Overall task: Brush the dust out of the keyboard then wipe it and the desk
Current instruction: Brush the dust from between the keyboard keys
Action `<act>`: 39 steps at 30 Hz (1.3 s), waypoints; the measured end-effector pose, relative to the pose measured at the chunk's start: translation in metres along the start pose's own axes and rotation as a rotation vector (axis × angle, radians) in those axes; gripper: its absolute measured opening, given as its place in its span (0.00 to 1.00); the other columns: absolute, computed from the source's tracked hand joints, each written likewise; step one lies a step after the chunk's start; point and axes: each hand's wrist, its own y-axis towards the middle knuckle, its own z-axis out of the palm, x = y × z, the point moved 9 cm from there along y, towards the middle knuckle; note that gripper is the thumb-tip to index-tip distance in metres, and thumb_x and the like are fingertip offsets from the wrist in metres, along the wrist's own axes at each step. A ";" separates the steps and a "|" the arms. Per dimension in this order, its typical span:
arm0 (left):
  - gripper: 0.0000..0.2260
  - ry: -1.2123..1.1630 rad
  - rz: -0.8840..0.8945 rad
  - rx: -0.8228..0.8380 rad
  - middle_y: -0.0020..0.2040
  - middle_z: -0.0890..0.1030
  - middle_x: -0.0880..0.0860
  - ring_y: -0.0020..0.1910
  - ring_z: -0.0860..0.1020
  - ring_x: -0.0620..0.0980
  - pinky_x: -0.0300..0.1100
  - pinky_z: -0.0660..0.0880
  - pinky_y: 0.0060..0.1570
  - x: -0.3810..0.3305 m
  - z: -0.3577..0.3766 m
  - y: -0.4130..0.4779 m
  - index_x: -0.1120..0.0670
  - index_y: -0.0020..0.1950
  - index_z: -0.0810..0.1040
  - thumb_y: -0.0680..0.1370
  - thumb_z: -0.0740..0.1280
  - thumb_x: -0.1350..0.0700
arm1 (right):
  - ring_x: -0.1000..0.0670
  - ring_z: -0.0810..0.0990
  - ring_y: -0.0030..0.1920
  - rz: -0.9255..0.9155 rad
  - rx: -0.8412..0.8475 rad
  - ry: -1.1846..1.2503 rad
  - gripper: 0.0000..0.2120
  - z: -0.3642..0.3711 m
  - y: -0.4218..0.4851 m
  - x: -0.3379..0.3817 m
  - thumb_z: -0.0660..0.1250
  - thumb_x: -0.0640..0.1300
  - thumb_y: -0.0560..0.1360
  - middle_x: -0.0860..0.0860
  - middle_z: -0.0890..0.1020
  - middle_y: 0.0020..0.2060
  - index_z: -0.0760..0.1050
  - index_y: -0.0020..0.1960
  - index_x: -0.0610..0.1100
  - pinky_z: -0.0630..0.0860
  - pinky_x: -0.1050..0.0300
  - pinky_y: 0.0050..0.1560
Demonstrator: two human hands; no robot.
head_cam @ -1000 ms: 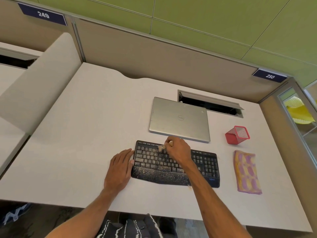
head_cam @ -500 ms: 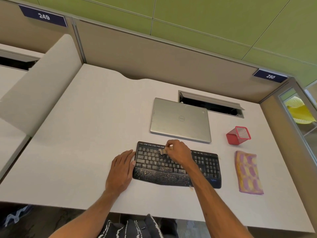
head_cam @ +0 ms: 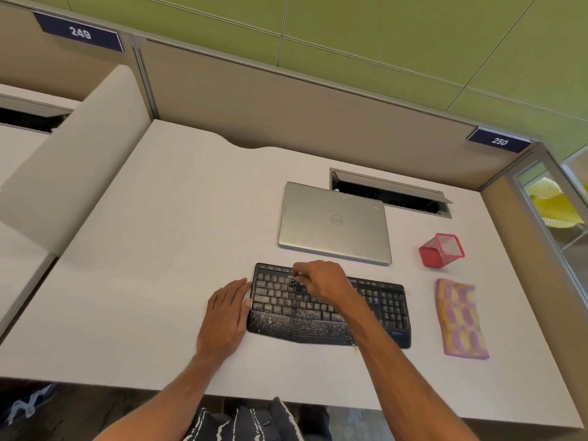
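Right arm reaches across the dusty black keyboard (head_cam: 280,302) on the pale desk (head_cam: 159,233), right hand (head_cam: 324,281) curled, pinching a small brush (head_cam: 297,276) (mostly hidden). Left hand (head_cam: 226,316) lies flat against the keyboard's left edge.

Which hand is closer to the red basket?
The right hand. It holds a brush over the keyboard, partway toward the red mesh basket; the left hand lies flat at the keyboard's far end.

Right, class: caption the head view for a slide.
Right hand pinches a brush on the dusty keyboard; left hand rests against its edge.
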 end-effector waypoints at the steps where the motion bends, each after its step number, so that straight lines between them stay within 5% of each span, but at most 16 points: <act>1: 0.22 -0.001 -0.001 0.001 0.82 0.70 0.45 0.82 0.64 0.44 0.50 0.60 0.84 0.000 0.000 0.000 0.47 0.84 0.69 0.92 0.49 0.47 | 0.57 0.80 0.42 -0.013 0.000 0.012 0.08 -0.001 0.002 0.004 0.63 0.53 0.85 0.56 0.86 0.47 0.80 0.59 0.53 0.79 0.54 0.53; 5: 0.22 0.003 0.004 -0.004 0.82 0.70 0.45 0.82 0.64 0.44 0.50 0.60 0.84 0.000 0.000 0.000 0.47 0.84 0.69 0.92 0.50 0.47 | 0.60 0.77 0.37 0.043 -0.049 0.016 0.09 -0.017 0.001 -0.010 0.63 0.55 0.85 0.58 0.86 0.45 0.80 0.59 0.55 0.73 0.60 0.45; 9: 0.21 -0.005 0.003 -0.013 0.81 0.70 0.45 0.82 0.65 0.45 0.50 0.60 0.84 -0.001 -0.002 0.001 0.48 0.83 0.69 0.91 0.51 0.47 | 0.56 0.80 0.43 0.140 -0.054 -0.001 0.08 -0.020 -0.006 -0.040 0.66 0.55 0.83 0.57 0.87 0.48 0.81 0.56 0.54 0.78 0.55 0.54; 15: 0.22 -0.008 0.004 -0.013 0.81 0.70 0.45 0.82 0.66 0.45 0.51 0.61 0.83 -0.001 -0.001 0.000 0.48 0.84 0.69 0.91 0.50 0.47 | 0.63 0.74 0.36 0.063 0.015 0.061 0.09 -0.009 0.002 -0.012 0.64 0.53 0.85 0.57 0.87 0.52 0.80 0.61 0.54 0.78 0.56 0.54; 21: 0.22 -0.012 -0.007 -0.004 0.82 0.70 0.44 0.82 0.65 0.45 0.51 0.61 0.83 0.000 -0.001 0.001 0.47 0.84 0.69 0.92 0.49 0.46 | 0.57 0.79 0.35 0.066 -0.036 0.137 0.09 -0.015 0.007 0.003 0.64 0.54 0.85 0.60 0.84 0.42 0.80 0.60 0.55 0.72 0.62 0.40; 25: 0.22 -0.018 -0.011 -0.011 0.81 0.70 0.44 0.82 0.66 0.45 0.52 0.62 0.83 -0.002 -0.003 0.000 0.48 0.84 0.69 0.92 0.50 0.47 | 0.59 0.75 0.30 0.217 -0.143 0.135 0.09 -0.029 -0.004 -0.030 0.65 0.56 0.83 0.58 0.83 0.39 0.82 0.56 0.54 0.67 0.64 0.34; 31: 0.22 -0.008 -0.006 0.004 0.82 0.70 0.45 0.82 0.65 0.46 0.52 0.61 0.83 -0.001 -0.001 0.001 0.48 0.84 0.68 0.92 0.49 0.46 | 0.56 0.83 0.31 0.349 -0.133 0.282 0.08 0.001 -0.015 -0.038 0.65 0.53 0.83 0.56 0.86 0.39 0.82 0.56 0.52 0.84 0.55 0.39; 35: 0.22 -0.004 -0.009 0.007 0.82 0.70 0.45 0.82 0.65 0.46 0.52 0.61 0.83 -0.001 -0.001 0.001 0.48 0.84 0.68 0.92 0.49 0.46 | 0.59 0.78 0.30 0.350 -0.115 0.245 0.07 0.001 -0.017 -0.036 0.67 0.51 0.82 0.59 0.82 0.36 0.82 0.54 0.50 0.75 0.62 0.33; 39: 0.22 -0.006 -0.008 0.006 0.82 0.70 0.45 0.82 0.65 0.45 0.51 0.61 0.83 -0.001 -0.001 0.001 0.48 0.84 0.68 0.92 0.49 0.47 | 0.59 0.77 0.32 0.261 -0.140 0.099 0.07 -0.018 -0.021 -0.042 0.65 0.53 0.84 0.58 0.83 0.37 0.81 0.55 0.54 0.71 0.62 0.37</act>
